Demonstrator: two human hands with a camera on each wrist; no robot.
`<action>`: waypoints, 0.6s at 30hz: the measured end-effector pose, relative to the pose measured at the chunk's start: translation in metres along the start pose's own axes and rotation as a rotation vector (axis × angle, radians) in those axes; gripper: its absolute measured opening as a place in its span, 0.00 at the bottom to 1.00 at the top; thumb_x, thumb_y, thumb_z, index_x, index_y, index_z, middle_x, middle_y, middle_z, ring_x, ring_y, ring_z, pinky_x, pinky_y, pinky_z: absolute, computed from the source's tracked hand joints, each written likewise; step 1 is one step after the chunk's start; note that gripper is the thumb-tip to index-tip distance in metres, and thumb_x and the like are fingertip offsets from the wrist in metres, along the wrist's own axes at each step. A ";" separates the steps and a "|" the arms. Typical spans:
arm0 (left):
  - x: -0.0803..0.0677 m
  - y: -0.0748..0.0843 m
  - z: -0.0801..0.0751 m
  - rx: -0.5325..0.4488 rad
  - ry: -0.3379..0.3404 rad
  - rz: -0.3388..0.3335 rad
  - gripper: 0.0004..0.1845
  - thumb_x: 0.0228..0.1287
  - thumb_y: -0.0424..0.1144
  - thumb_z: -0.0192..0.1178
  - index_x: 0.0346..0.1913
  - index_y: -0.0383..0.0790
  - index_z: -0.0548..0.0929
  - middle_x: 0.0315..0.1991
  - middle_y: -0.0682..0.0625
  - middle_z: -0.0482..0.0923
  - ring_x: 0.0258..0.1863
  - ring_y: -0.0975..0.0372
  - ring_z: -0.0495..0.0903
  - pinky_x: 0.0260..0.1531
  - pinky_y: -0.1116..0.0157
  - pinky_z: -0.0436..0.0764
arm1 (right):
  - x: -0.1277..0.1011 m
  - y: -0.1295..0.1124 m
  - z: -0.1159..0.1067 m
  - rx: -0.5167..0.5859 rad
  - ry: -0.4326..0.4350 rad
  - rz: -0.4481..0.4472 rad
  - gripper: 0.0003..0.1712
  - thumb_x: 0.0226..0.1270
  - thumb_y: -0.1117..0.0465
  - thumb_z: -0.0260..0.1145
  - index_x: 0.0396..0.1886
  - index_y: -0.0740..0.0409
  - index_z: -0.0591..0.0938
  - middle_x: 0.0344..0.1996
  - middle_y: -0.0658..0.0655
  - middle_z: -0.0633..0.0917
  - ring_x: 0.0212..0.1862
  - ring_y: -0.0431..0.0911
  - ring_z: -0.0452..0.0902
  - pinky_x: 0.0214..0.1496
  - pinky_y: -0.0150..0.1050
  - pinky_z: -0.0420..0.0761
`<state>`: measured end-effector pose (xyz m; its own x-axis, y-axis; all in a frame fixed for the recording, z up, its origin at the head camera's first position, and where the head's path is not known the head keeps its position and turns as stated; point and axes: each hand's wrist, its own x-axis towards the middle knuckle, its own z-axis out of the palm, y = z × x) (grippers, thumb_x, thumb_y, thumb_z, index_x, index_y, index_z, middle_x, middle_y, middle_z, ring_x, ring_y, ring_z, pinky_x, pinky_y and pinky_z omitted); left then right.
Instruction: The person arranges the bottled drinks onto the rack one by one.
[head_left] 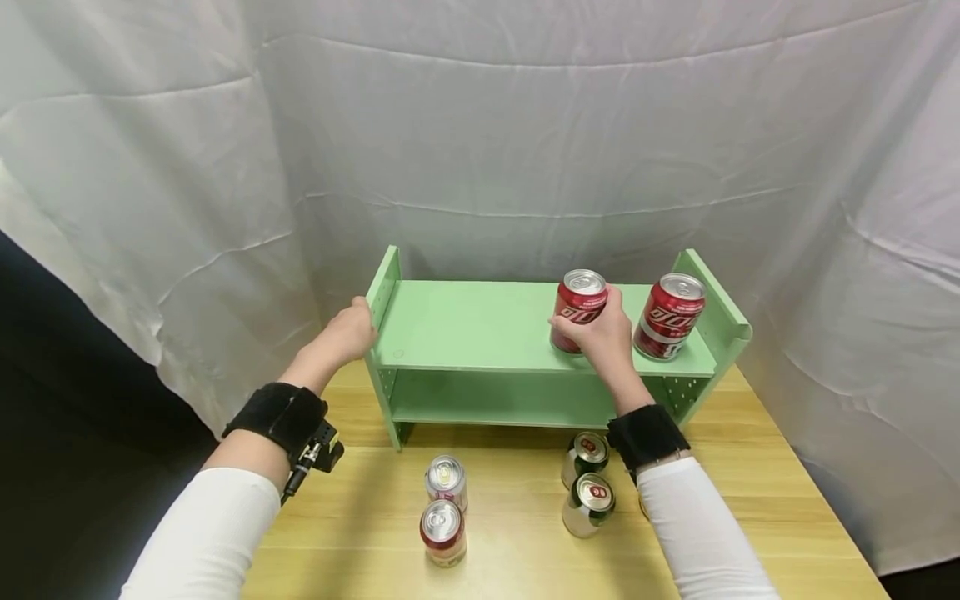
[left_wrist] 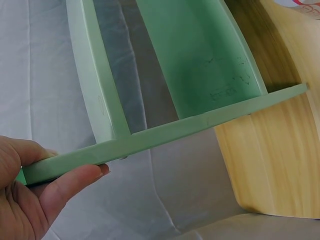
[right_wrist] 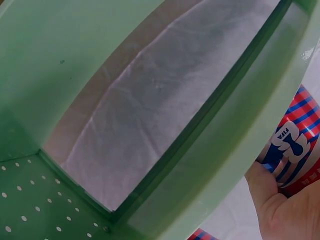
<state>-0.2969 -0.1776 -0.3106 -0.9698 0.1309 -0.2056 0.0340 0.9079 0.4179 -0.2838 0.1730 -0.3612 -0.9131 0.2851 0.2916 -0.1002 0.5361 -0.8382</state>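
Nearest, 4 cans are stood on the wooden table, while a red can on the green shelf's top right is gripped by the right hand, beside a second red can, and the shelf's left edge is clasped by the left hand.

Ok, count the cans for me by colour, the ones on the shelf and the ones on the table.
Red cans on the green shelf: 2
Red and silver cans on the table: 2
Green cans on the table: 2
Total: 6
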 end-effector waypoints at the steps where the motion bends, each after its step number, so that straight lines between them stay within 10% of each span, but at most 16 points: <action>1: 0.000 0.000 -0.001 0.000 -0.002 0.003 0.29 0.66 0.30 0.39 0.65 0.17 0.44 0.27 0.42 0.67 0.21 0.57 0.68 0.22 0.65 0.71 | 0.001 0.000 0.000 0.001 -0.002 0.001 0.52 0.44 0.49 0.78 0.65 0.60 0.60 0.56 0.64 0.75 0.57 0.56 0.72 0.55 0.53 0.74; 18: 0.013 0.019 -0.005 0.028 0.005 0.012 0.31 0.68 0.32 0.40 0.67 0.19 0.41 0.32 0.38 0.71 0.27 0.53 0.72 0.28 0.61 0.74 | -0.017 0.006 -0.015 0.068 0.072 -0.032 0.61 0.44 0.48 0.79 0.72 0.57 0.53 0.66 0.61 0.65 0.65 0.55 0.64 0.62 0.52 0.69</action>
<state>-0.3102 -0.1606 -0.3008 -0.9705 0.1403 -0.1961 0.0525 0.9169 0.3958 -0.2632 0.1832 -0.3642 -0.8786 0.3259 0.3490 -0.1579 0.4916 -0.8564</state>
